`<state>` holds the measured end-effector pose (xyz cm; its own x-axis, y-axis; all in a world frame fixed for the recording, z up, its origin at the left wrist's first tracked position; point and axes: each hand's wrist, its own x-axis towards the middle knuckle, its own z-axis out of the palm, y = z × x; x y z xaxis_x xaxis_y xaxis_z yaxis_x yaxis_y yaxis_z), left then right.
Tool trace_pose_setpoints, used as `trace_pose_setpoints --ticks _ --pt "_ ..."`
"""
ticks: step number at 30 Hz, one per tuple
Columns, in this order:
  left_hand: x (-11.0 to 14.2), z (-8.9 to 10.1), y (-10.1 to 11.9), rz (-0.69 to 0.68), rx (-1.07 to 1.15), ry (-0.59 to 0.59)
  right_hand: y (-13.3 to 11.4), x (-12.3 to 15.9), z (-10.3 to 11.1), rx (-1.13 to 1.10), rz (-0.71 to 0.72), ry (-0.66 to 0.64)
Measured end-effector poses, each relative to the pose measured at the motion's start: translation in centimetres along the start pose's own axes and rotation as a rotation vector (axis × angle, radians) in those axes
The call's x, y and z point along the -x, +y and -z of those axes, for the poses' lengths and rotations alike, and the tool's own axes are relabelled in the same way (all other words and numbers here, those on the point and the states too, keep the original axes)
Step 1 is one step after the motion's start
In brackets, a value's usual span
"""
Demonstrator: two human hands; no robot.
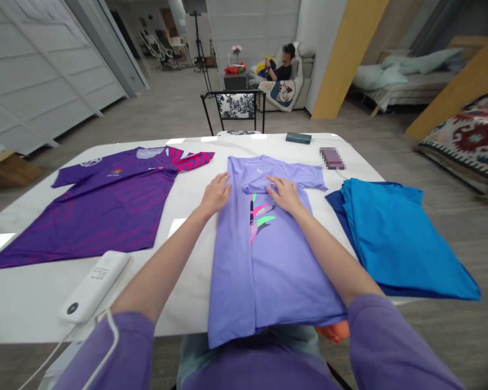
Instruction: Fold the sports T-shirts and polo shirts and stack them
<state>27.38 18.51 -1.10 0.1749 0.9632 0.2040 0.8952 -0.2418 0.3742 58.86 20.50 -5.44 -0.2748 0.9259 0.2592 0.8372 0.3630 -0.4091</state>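
A lavender T-shirt (pixel 284 276) lies on the table in front of me, its left side folded inward over the body and partly covering a pink, green and black print. My left hand (pixel 217 192) rests at the folded left edge near the shoulder, fingers stretched out. On the upper chest, my right hand (pixel 284 194) lies flat with its fingers apart. The right sleeve spreads out to the right, and the lower hem reaches past the near table edge. Neither hand grips the fabric.
A purple jersey (pixel 117 208) is spread at left, near a white power bank (pixel 95 284) with a cable. Folded blue garments (pixel 394 233) lie at right. A dark case (pixel 298 138) and a phone (pixel 332 158) sit farther back. A chair (pixel 236 105) stands beyond; a person (pixel 282 70) sits behind.
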Motion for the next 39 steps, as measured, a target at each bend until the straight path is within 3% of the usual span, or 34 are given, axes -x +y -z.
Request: trace_pose_setpoints --ticks 2,4,6,9,14,18,23,31,34,39 --pt "-6.0 -1.2 -1.1 0.014 -0.029 -0.032 0.3 -0.1 -1.1 0.018 0.019 0.001" --pt "-10.3 -2.6 -1.9 0.019 -0.058 -0.069 0.8 0.0 -1.8 0.029 0.018 -0.003" --pt "-13.0 -4.1 -2.8 0.023 -0.087 -0.107 1.3 0.0 -2.3 0.036 0.007 -0.001" --pt "-15.0 -6.1 -4.4 0.045 -0.127 -0.150 1.8 0.0 -2.5 0.020 0.001 -0.011" --pt "-15.8 -7.8 -6.5 0.061 -0.161 -0.183 2.3 -1.7 -1.8 -0.112 -0.133 0.010" --pt "-16.1 -7.9 -7.0 0.064 -0.170 -0.189 3.6 -6.8 -1.2 -0.142 -0.251 -0.038" --pt "-16.0 -8.0 -7.1 0.060 -0.171 -0.181 5.1 -12.1 -2.0 -0.093 -0.342 0.006" --pt "-16.0 -8.3 -7.4 0.053 -0.174 -0.172 5.4 -12.5 -4.5 -0.009 -0.273 0.131" --pt "-16.0 -8.2 -7.3 0.058 -0.170 -0.173 5.0 -12.8 -4.3 0.002 -0.241 0.131" --pt "-16.0 -8.1 -7.2 0.058 -0.171 -0.179 5.6 -13.4 -3.2 -0.114 -0.321 0.116"
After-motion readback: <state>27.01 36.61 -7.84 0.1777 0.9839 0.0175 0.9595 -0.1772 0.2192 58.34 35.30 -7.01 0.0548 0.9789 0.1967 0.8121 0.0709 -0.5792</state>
